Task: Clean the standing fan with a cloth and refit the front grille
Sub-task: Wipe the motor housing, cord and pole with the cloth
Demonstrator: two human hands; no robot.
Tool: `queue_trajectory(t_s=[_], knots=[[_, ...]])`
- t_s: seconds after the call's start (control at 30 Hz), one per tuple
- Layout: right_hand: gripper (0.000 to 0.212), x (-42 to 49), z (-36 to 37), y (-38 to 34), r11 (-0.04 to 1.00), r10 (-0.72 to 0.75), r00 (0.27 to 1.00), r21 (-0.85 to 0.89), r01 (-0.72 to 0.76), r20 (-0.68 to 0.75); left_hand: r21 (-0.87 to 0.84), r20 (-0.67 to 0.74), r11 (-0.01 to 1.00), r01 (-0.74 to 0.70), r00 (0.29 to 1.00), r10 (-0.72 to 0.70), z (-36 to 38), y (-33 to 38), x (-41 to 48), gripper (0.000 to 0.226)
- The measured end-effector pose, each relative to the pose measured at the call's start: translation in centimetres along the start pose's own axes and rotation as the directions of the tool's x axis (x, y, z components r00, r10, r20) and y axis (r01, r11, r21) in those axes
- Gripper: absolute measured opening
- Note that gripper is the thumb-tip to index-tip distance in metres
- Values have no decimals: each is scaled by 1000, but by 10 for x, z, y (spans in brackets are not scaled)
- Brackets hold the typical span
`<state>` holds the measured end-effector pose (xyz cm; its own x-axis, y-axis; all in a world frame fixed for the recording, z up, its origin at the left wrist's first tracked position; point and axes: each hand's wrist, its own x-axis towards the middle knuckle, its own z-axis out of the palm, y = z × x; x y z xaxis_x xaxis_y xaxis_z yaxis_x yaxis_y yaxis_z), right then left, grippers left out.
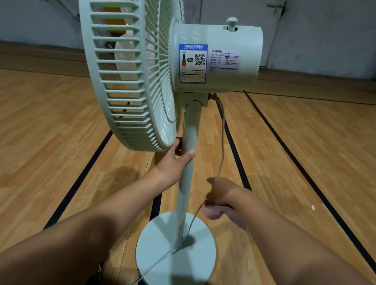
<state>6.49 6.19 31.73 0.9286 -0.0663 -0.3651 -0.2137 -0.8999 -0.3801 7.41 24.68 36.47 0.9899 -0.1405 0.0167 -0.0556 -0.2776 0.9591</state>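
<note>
**Both hands on the fan**

I see the pale green standing fan (213,57) upright on the wood floor (323,160), seen from behind and a bit to the side. Its round cage (123,62) is up on the left, with the see-through blades (127,62) inside it. The motor box (217,57) sticks out to the right and has a blue sticker (192,62) and a white sticker (224,61) on it. A small knob (231,23) sits on top.

My left hand (172,164) is wrapped round the pole (187,166), just under the bottom of the cage, thumb on one side and fingers on the other. My right hand (220,201) is just beside the pole, lower down, and its fingers are curled tight on the thin grey cord (222,151). The cord runs from under the motor box down to my right hand, then on across the round base (175,255) and off its front edge.

Black lines (298,166) run along the floor. I cannot see a cloth
</note>
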Motion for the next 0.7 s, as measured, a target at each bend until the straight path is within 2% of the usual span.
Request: queue_trajectory(t_s=[0.07, 0.13, 0.2, 0.27, 0.4, 0.5, 0.6, 0.7], knots=[[55, -1, -6, 19, 982, 94, 996, -165, -91, 7, 56, 26, 998, 12, 1000, -13, -5, -4, -1, 69], [41, 0, -11, 36, 969, 130, 991, -212, -123, 16, 163, 34, 986, 34, 999, -40, -12, -9, -3, 57], [30, -2, -15, 55, 967, 176, 984, -189, -172, 8, 214, 29, 976, 30, 999, -37, -18, -14, -3, 45], [31, -3, -18, 80, 962, 235, 972, -140, -234, -8, 229, 35, 973, 11, 999, -19, -23, -16, -6, 42], [18, -21, -36, 119, 927, 356, 924, -73, -368, -137, 314, 29, 949, -19, 1000, 10, -29, -14, -16, 41], [14, -43, -55, 132, 879, 477, 848, 132, -458, -232, 340, 45, 940, -26, 999, 11, -28, -12, -19, 43], [13, -55, -74, 139, 852, 513, 805, 291, -436, -296, 347, 52, 937, -30, 999, 13, -26, -10, -20, 45], [14, -58, -82, 142, 782, 563, 752, 516, -350, -343, 313, 48, 950, -10, 999, -6, -22, -10, -18, 45]])
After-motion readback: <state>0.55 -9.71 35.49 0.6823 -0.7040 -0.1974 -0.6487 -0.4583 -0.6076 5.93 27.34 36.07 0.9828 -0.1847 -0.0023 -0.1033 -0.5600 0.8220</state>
